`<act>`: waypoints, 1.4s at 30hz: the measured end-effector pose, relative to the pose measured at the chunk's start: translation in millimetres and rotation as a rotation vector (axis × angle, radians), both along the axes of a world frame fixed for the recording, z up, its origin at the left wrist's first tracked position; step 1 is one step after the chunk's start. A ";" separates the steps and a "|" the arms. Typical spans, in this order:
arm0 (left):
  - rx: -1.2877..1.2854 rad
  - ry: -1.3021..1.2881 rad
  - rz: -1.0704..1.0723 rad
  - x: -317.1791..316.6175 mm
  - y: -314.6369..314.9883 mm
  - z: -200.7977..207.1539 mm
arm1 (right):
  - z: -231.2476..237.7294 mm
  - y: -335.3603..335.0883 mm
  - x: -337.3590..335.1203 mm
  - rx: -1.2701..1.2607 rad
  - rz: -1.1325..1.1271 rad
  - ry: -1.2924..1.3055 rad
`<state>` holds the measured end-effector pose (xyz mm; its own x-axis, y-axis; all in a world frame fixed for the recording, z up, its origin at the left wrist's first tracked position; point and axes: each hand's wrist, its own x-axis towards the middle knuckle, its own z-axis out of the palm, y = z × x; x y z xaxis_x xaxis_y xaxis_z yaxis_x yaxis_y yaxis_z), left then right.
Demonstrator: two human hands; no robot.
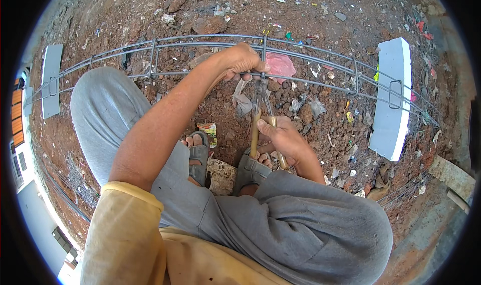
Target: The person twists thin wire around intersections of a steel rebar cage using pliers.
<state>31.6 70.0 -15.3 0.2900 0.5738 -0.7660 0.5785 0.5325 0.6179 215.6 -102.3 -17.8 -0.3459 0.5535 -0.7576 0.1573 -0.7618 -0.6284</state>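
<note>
A long cage of steel rebar (193, 45) with square stirrups runs from left to right before my knees. My left hand (244, 63) is closed round it beside the middle stirrup (264, 48), its fingers curled over the lower bar. In my right hand (289, 140) is a pair of pincers (255, 127) with worn yellowish handles, which stand somewhat apart. The head of the pincers points up to the lower bar, just under my left fingers. Whether the jaws grip a wire there is too small to tell.
Pale blocks prop the cage at the left (51, 82) and the right (391, 99). Brown rubble soil with litter lies around, including a pink plastic scrap (280, 66) behind the cage. My sandalled feet (248, 170) rest below it, near a broken stone (220, 176).
</note>
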 end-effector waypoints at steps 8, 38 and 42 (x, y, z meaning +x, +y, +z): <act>0.005 0.033 -0.037 -0.6 2.4 -6.8 | -8.3 -22.1 -13.7 0.282 -0.026 -0.313; 0.204 -0.127 0.008 -6.4 -4.9 -36.8 | -59.5 -28.9 -48.5 -0.367 -0.479 1.123; 0.179 -0.113 -0.028 -4.8 -7.1 -34.4 | -75.5 -34.9 -45.0 -0.531 -0.413 1.525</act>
<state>26.8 63.0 -49.7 0.3858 0.6882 -0.6144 0.5133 0.3933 0.7628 170.7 -137.2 -93.3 -0.8009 0.5987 -0.0064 -0.5691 -0.7579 0.3190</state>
